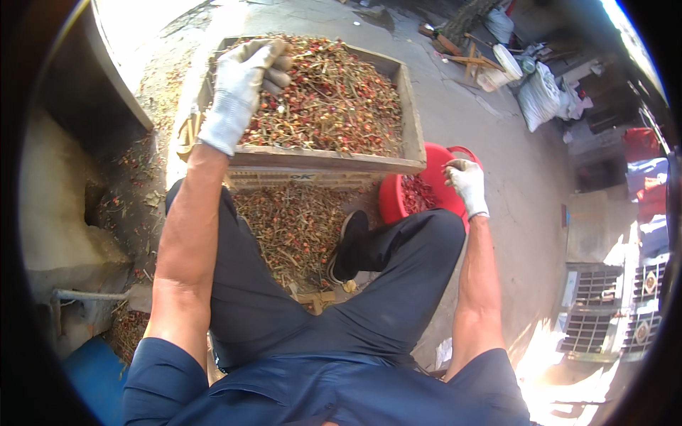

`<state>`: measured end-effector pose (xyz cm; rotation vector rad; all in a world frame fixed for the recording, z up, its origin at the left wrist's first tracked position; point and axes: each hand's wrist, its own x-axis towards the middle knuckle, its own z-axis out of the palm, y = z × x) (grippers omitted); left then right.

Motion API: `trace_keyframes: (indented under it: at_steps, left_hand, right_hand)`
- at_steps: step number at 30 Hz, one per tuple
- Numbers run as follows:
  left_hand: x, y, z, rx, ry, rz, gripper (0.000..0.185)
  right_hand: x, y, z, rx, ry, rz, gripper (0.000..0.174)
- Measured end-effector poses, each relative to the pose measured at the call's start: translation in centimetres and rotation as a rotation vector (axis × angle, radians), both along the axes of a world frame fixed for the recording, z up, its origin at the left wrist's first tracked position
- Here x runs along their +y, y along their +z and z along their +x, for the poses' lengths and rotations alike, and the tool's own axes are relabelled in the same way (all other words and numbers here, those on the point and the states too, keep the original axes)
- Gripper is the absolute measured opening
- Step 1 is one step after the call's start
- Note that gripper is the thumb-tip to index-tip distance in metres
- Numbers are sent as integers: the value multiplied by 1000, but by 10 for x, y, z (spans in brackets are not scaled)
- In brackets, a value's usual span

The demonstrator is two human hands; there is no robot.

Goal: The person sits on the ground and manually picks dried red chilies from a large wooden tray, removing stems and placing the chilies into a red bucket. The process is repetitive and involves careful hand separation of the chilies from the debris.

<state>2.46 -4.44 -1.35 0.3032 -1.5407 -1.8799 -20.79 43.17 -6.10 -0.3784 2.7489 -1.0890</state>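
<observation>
A wooden tray [413, 117] in front of me is heaped with dried red pods or fruits mixed with stems [330, 101]. Over its left part is my left hand [256, 66] in a pale work glove, fingers curled; whether it holds anything I cannot tell. My right hand [466, 178], gloved too, hovers above the right side of a red plastic bucket [391, 199], with a small red piece at its fingertips. Red pieces [418, 194] lie inside the bucket, which stands against the tray's near right corner, partly hidden by my knee.
The tray rests on a plastic crate [319, 179]. Stems and red bits form a pile [293, 229] on the ground between my legs. A wall [58, 186] stands at the left. White sacks [541, 96], a white bucket [506, 64] and wood pieces lie at the upper right.
</observation>
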Motion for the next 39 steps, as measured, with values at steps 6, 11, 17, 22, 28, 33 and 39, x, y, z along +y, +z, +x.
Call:
trace_keyframes:
  at_steps: [6,11,17,22,28,33,39]
  left_hand:
    - [-1,6,6,20,5,-5,33]
    - [-4,3,2,-6,1,-20,33]
    - [6,5,-2,-12,0,-36,35]
    - [6,7,1,-41,26,-38,34]
    - [-2,3,3,-53,19,-53,35]
    - [-3,7,9,-95,32,-88,33]
    - [-4,9,4,-139,2,-76,31]
  right_hand:
    - [11,-15,-5,43,-69,202,26]
    - [-19,5,-5,16,95,246,29]
    - [-127,40,23,76,477,216,40]
    - [-211,37,67,220,603,269,72]
    - [-256,9,96,605,787,329,68]
    - [-274,8,97,570,791,311,60]
    - [-279,2,75,389,807,248,30]
